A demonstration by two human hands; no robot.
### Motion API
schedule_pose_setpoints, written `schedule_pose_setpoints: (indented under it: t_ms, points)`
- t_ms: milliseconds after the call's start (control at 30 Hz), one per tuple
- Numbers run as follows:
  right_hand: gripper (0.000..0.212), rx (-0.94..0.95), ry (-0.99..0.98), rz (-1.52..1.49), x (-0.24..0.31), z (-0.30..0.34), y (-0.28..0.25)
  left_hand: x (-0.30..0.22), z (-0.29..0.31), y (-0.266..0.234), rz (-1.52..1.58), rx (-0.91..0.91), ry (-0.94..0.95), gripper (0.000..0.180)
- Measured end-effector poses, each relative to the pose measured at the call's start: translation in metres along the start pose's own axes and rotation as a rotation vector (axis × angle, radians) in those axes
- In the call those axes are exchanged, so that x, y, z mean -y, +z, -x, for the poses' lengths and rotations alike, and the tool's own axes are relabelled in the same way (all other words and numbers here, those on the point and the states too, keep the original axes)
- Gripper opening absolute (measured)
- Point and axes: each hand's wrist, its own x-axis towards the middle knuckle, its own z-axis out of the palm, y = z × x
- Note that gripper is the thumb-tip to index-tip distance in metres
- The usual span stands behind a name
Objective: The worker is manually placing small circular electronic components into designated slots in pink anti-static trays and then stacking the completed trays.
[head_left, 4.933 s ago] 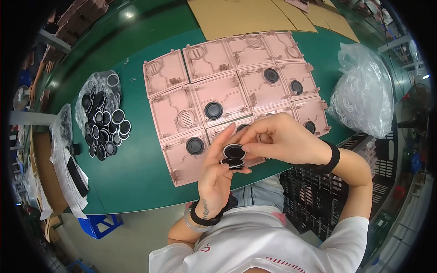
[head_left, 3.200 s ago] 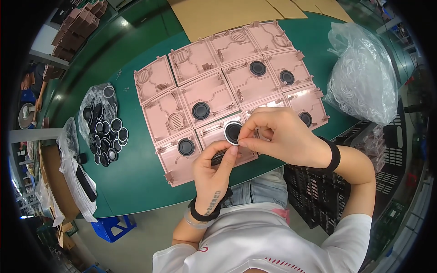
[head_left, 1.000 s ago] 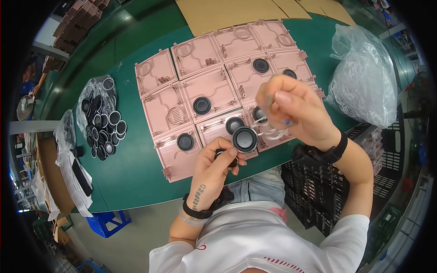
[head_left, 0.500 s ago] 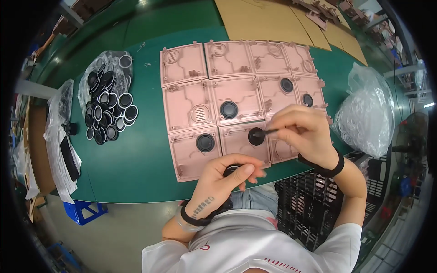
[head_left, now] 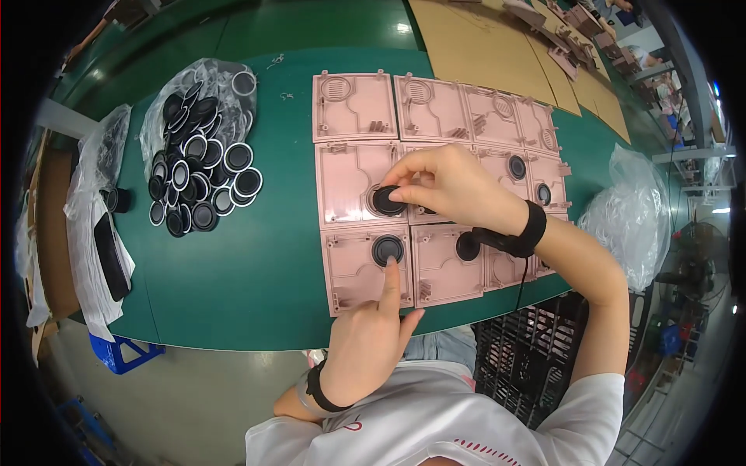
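Pink plastic panels [head_left: 353, 107] lie in rows on a green table [head_left: 256, 303], some with round slotted grilles. My right hand [head_left: 447, 186] pinches a round black speaker [head_left: 386, 199] over the grille of the left panel in the middle row. In the front row, the stretched index finger of my left hand [head_left: 365, 338] touches a speaker [head_left: 387, 250] seated in the left panel; the thumb is held apart. Another speaker [head_left: 468, 247] sits in the panel beside it. Further right, speakers rest in two panels [head_left: 517, 166]. My right forearm hides part of the middle row.
On the left, a pile of black speakers with silver rims [head_left: 203, 179] spills from a clear bag [head_left: 242, 70]. A plastic bag of white rings [head_left: 629, 225] lies right. Cardboard sheets [head_left: 482, 54] cover the far side. A black crate [head_left: 536, 342] stands below the front edge.
My right hand has moved left to the middle-row panel and now holds a speaker there. My left hand, which earlier held a round part, now reaches forward with its index finger on a speaker.
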Motion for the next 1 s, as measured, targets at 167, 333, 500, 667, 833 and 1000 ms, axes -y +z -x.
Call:
schedule_pose_setpoints:
  t_ms: [167, 333, 500, 667, 833, 1000]
  points:
    - [0.018, 0.011, -0.013, 0.104, 0.0042, -0.0062, 0.0025, 0.0059, -0.0017, 0.0009, -0.052, 0.036, 0.054, 0.075]
    - [0.018, 0.022, 0.018, 0.104, 0.0024, -0.008, 0.0045, 0.0082, -0.0026, 0.0034, -0.076, 0.084, 0.055, 0.077]
    - [0.017, 0.025, 0.018, 0.09, 0.0, -0.0077, 0.0052, 0.0078, -0.0027, 0.0046, -0.087, 0.095, 0.049, 0.078]
    - [0.017, 0.033, 0.011, 0.06, -0.0012, -0.0087, 0.0063, 0.0081, -0.0031, 0.0053, -0.086, 0.081, 0.057, 0.079]
    - [0.017, 0.061, 0.029, 0.065, 0.0017, -0.0098, 0.0068, 0.0092, -0.0026, 0.0061, -0.083, 0.083, 0.053, 0.08]
    - [0.018, 0.052, 0.009, 0.134, 0.0043, -0.0096, 0.0076, 0.0092, -0.0031, 0.0063, -0.079, 0.082, 0.044, 0.08]
